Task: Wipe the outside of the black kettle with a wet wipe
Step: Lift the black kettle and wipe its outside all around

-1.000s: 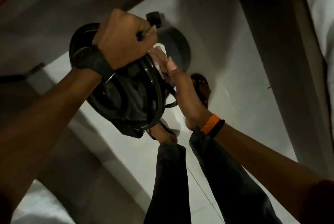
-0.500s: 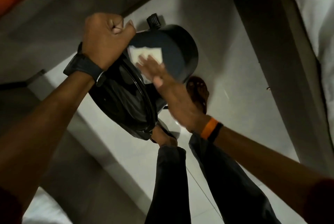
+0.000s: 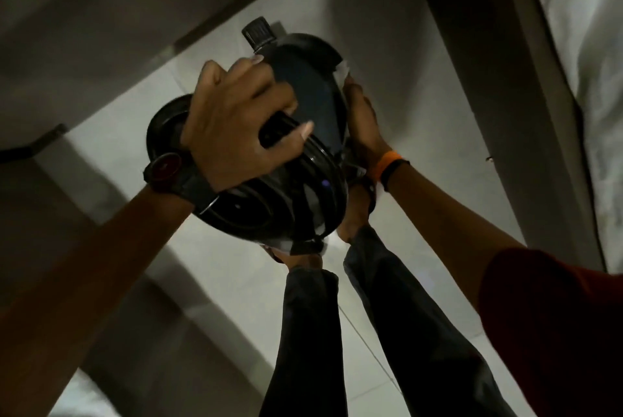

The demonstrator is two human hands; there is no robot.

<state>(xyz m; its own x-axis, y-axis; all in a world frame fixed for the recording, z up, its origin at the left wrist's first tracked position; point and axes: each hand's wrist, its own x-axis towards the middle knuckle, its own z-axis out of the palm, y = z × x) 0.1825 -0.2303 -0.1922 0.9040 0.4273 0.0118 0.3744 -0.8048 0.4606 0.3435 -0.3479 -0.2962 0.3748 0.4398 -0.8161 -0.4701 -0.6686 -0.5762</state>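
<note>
Left hand [image 3: 232, 133] fingers curl tight around the handle of the black kettle [image 3: 303, 147], which is held tilted in the air above a pale tiled floor [image 3: 387, 56]. The right hand [image 3: 362, 120] presses a white wipe [image 3: 343, 72] against the kettle's far side, fingers mostly hidden behind the body. A dark watch [image 3: 168, 169] and an orange band [image 3: 384, 165] circle the wrists; dark trouser legs [image 3: 397, 332] stand below.

The kettle [image 3: 303, 153] is held in the air above the floor [image 3: 387, 56], tilted, with its knob [image 3: 258, 33] at its 12 o'clock end. The left hand [image 3: 232, 133] wraps its handle on the 9 o'clock side. The right hand [image 3: 362, 120] presses the wipe [image 3: 343, 71] against its 3 o'clock side. The person's legs [image 3: 337, 332] stand below, at 6 o'clock.
</note>
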